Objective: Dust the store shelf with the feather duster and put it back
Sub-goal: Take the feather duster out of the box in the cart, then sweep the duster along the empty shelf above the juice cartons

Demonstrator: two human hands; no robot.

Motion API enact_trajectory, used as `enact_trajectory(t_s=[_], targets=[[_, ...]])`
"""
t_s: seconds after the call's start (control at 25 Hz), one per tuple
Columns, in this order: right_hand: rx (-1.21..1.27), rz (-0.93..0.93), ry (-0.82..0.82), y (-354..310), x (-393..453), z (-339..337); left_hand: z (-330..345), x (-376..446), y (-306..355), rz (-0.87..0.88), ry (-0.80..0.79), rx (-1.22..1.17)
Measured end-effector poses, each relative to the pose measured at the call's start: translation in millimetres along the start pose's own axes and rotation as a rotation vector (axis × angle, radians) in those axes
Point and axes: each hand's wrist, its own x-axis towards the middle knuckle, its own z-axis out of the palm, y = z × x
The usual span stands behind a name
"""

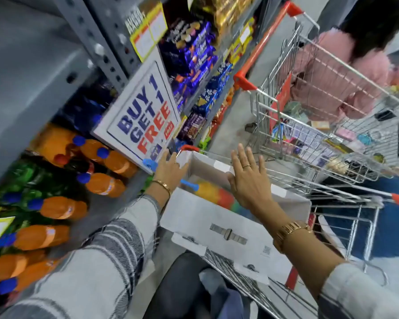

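The rainbow feather duster (213,192) lies in the white cardboard box (217,217), between and just below both hands. Its blue handle (189,184) points toward the left hand (171,170), the nearer one. The right hand (249,178) hovers spread wide; both hold nothing.
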Motion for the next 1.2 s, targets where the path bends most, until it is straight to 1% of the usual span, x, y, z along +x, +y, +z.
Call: enact_trajectory(t_s=[0.04, 0.12, 0.2, 0.28, 0.4, 0.48, 0.56, 0.68, 0.72, 0.84, 0.92, 1.04, 1.2], targets=[[-0.004, 0.015, -0.025, 2.5, 1.1, 8.5, 3.8, 6.1, 2.1, 0.033, -0.017, 0.059], [0.053, 0.032, -0.064, 7.6, 3.5, 22.3, 11.5, 15.9, 3.7, 0.073, -0.029, 0.064], [0.096, 0.022, -0.073, 8.5, -1.1, 34.2, 13.5, 20.8, 3.2, 0.128, -0.059, 0.116], [0.096, 0.017, -0.080, 7.9, -4.8, 35.2, 6.7, 15.3, 3.4, 0.149, -0.100, 0.115], [0.077, -0.002, -0.079, -1.1, -5.1, 14.9, -21.5, -5.3, -3.0, 0.083, -0.089, 0.004], [0.073, -0.021, -0.048, -10.3, -1.8, -10.4, -51.2, -26.5, -17.2, 0.040, -0.076, -0.036], [0.041, -0.047, -0.003, -21.8, 2.6, -42.5, -82.8, -47.6, -37.8, 0.036, -0.067, 0.016], [0.106, -0.114, 0.158, -46.6, 5.6, -101.7, -136.6, -97.3, -74.2, -0.009, -0.053, 0.086], [0.121, -0.139, 0.208, -56.9, 5.5, -120.1, -151.3, -110.5, -82.8, 0.006, -0.034, 0.090], [0.189, -0.208, 0.387, -96.2, -1.3, -191.4, -204.4, -176.3, -114.0, -0.074, 0.036, 0.091], [0.185, -0.262, 0.471, -123.9, -10.2, -237.7, -241.6, -224.2, -135.4, -0.132, 0.083, 0.050], [0.173, -0.336, 0.569, -157.0, -16.0, -301.1, -294.0, -287.4, -173.0, -0.244, 0.108, -0.075], [0.150, -0.404, 0.743, -200.9, -28.9, -382.7, -349.1, -397.2, -227.1, -0.417, 0.350, -0.208]])
